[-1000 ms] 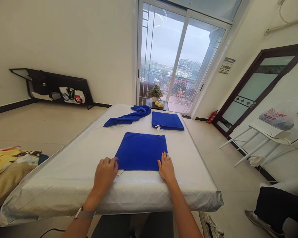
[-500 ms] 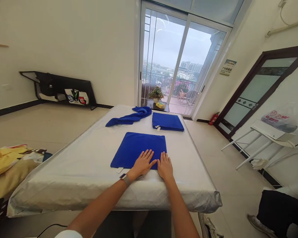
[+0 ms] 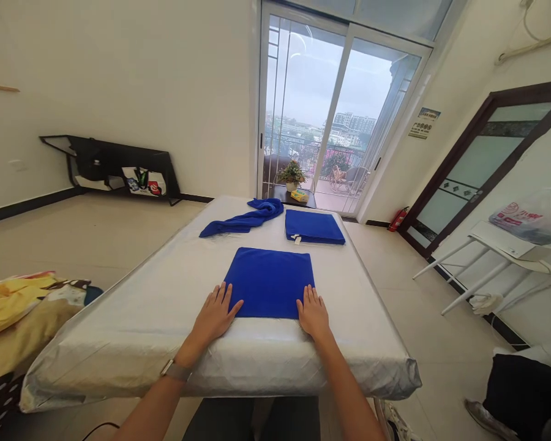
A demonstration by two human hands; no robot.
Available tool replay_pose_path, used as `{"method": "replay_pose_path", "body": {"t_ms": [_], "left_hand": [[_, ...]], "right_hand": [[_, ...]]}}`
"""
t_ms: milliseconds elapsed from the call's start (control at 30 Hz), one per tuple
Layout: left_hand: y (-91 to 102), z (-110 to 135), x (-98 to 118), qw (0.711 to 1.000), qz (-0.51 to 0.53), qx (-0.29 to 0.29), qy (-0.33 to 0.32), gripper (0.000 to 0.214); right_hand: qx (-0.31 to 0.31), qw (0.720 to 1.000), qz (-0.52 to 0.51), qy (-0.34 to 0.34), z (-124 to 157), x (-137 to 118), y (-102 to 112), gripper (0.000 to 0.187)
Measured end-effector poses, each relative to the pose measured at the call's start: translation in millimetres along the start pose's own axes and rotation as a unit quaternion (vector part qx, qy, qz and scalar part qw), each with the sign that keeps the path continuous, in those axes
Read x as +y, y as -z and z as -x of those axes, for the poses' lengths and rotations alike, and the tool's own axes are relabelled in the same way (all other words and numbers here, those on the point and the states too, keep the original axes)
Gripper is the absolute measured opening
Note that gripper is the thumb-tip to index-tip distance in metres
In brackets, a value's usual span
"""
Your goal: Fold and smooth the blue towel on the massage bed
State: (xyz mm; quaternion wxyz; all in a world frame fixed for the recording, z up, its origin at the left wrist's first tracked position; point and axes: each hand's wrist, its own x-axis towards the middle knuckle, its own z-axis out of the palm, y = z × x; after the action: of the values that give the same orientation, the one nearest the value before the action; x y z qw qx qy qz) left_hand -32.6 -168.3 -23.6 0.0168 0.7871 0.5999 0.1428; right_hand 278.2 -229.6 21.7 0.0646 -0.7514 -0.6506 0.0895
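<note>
A folded royal-blue microfibre towel (image 3: 269, 283) lies flat at the near middle of the white-sheeted table (image 3: 133, 343). My left hand (image 3: 215, 315) rests palm down at its near left corner, fingers spread and touching the towel's edge. My right hand (image 3: 313, 313) lies flat at the near right corner, its fingertips on the towel. Farther back sit a second folded blue towel (image 3: 314, 226) with a small white tag and a loosely crumpled blue towel (image 3: 243, 220). Neither hand touches those two.
Beyond the table are a glass balcony door (image 3: 340, 116) and a small dark table with a potted plant (image 3: 291, 174). A white stand with a plastic bag (image 3: 523, 223) is at right, a person's dark-clothed leg (image 3: 518, 389) at lower right, yellow patterned bedding (image 3: 13, 312) at left.
My left hand has slid off the towel to its near left corner. The towel's left side now lies squarer, and its white tag no longer shows. My right hand stays at the near edge.
</note>
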Motion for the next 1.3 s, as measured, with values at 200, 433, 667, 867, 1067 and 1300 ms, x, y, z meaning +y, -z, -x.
{"method": "replay_pose_path", "body": {"t_ms": [200, 433, 667, 867, 1067, 1300], "left_hand": [[-3.1, 0.5, 2.1, 1.000, 0.004, 0.028, -0.003, 0.085], [-4.2, 1.0, 2.3, 1.000, -0.001, 0.030, -0.001, 0.086], [-6.6, -0.4, -4.3, 1.000, -0.014, 0.002, 0.010, 0.087], [-9.2, -25.4, 1.4, 0.999, -0.030, 0.011, 0.016, 0.089], [-13.0, -86.0, 119.2, 0.981, 0.046, -0.003, -0.190, 0.076], [-44.7, -113.7, 176.7, 0.976, 0.040, -0.017, -0.214, 0.065]], "right_hand": [[0.015, 1.000, 0.015, 0.003, -39.4, -7.5, 23.1, 0.064], [0.010, 1.000, 0.002, -0.017, -88.1, -4.9, 7.8, 0.068], [0.024, 0.999, -0.014, -0.021, -88.2, -0.3, -4.5, 0.067], [0.044, 0.998, -0.027, -0.022, -89.7, -0.2, -7.4, 0.065], [0.061, 0.998, -0.026, -0.012, -86.0, 0.9, -6.8, 0.063], [0.066, 0.998, -0.023, 0.006, -85.6, 4.4, -8.7, 0.060]]}}
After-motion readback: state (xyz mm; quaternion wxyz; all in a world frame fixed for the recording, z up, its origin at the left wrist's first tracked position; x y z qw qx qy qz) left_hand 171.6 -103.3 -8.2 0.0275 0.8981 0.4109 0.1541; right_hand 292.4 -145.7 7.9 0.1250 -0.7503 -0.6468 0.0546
